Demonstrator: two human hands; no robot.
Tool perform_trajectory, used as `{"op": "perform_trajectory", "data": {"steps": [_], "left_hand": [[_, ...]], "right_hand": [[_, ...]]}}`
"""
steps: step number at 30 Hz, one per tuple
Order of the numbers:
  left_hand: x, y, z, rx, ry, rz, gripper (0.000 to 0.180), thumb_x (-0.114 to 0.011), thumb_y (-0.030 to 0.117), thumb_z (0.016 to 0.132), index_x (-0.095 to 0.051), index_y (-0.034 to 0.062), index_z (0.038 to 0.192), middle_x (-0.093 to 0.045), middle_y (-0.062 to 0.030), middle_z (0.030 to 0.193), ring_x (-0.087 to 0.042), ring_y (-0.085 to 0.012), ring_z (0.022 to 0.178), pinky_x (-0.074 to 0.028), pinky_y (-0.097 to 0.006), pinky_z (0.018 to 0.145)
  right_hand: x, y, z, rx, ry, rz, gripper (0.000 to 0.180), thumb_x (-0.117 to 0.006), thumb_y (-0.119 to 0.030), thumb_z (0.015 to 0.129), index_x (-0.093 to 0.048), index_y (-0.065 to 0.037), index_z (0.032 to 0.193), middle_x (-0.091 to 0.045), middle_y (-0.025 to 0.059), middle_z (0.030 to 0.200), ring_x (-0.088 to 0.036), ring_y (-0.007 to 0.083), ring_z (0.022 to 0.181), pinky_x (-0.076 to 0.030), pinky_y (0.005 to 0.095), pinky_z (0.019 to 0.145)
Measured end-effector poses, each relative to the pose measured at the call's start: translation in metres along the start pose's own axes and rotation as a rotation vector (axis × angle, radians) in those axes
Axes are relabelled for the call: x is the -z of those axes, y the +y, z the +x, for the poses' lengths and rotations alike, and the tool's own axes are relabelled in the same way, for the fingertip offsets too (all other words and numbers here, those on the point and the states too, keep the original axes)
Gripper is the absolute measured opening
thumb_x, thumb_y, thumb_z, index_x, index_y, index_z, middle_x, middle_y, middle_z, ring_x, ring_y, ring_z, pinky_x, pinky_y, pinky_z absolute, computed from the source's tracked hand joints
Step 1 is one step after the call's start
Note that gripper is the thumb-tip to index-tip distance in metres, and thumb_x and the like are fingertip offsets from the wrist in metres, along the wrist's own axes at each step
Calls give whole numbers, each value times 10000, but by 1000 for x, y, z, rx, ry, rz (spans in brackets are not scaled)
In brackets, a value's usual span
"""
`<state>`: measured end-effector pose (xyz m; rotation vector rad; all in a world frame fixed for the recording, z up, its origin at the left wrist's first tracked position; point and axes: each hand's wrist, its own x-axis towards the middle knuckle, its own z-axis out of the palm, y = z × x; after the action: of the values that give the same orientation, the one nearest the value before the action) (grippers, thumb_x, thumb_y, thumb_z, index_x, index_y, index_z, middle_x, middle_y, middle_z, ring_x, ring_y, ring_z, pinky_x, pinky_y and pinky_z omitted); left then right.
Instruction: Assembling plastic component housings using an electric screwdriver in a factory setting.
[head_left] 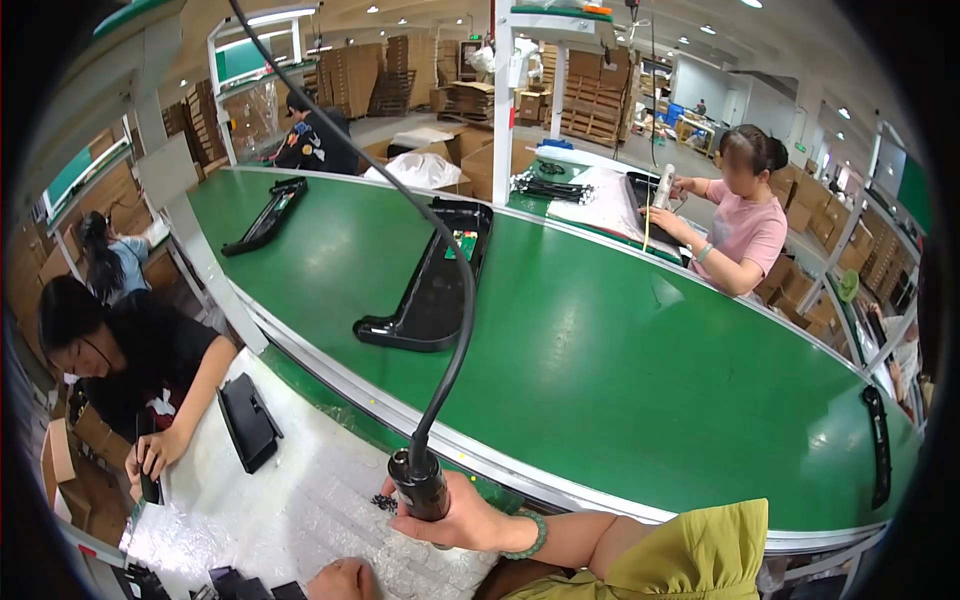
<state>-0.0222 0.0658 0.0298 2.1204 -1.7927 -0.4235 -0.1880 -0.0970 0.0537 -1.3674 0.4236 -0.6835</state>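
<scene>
My right hand (460, 515), a green bead bracelet at its wrist, is wrapped around a black electric screwdriver (420, 490). A thick black cable rises from the tool's top, and its tip is hidden below my hand. Beside it on the white, plastic-covered worktop (320, 460) lies a small pile of dark screws (383, 502). My left hand (342, 579) shows only in part at the lower edge, its fingers curled; what they hold, if anything, is out of sight. Several black plastic parts (235, 584) lie left of it.
A green conveyor belt (570, 370) carries long black housings, one with a green circuit board (461, 245). A black part (250, 422) lies on the worktop near a co-worker (150, 370) at left. Another person (740, 210) works across the belt.
</scene>
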Motion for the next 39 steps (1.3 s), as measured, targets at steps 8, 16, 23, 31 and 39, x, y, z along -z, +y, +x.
{"op": "perform_trajectory", "data": {"steps": [8, 16, 23, 31, 39], "left_hand": [[-10, -8, -2, -114, 144, -188, 181, -461, 121, 894, -496, -11, 774, -519, -183, 664, -506, -380, 621, -408, -431, 562], [-17, -8, -8, -131, 202, 74, 65, -495, 68, 827, -496, 13, 791, -523, -165, 712, -518, -371, 677, -424, -445, 575], [-29, -17, 1, -78, 258, -153, 103, -541, 132, 825, -526, 43, 776, -544, -163, 725, -542, -371, 693, -438, -440, 584], [-37, -16, -6, -70, 172, 96, 69, -495, 159, 857, -506, 96, 885, -517, -90, 817, -568, -292, 755, -470, -407, 585], [-37, -26, -2, 55, 256, -182, 140, -470, 189, 898, -486, 52, 873, -516, -135, 829, -544, -349, 763, -444, -429, 618]], "right_hand": [[0, 3, 2, 51, 0, -62, 359, -707, -143, 757, -536, -10, 1043, -571, 31, 886, -500, 108, 795, -425, 258, 746], [-3, 5, 4, 55, -16, -76, 353, -712, -135, 755, -547, -33, 1050, -546, -14, 752, -495, 66, 678, -427, 240, 638], [0, 0, -1, 40, 101, 99, 348, -661, 24, 684, -508, 26, 996, -551, 20, 662, -548, 106, 537, -447, 240, 513], [-5, 3, 2, 65, 101, 112, 347, -637, 38, 665, -465, 44, 966, -526, 39, 607, -521, 115, 485, -436, 235, 481], [-7, 4, 2, 72, 137, 141, 346, -640, 20, 675, -486, 42, 983, -524, 18, 615, -539, 105, 502, -438, 237, 496]]}}
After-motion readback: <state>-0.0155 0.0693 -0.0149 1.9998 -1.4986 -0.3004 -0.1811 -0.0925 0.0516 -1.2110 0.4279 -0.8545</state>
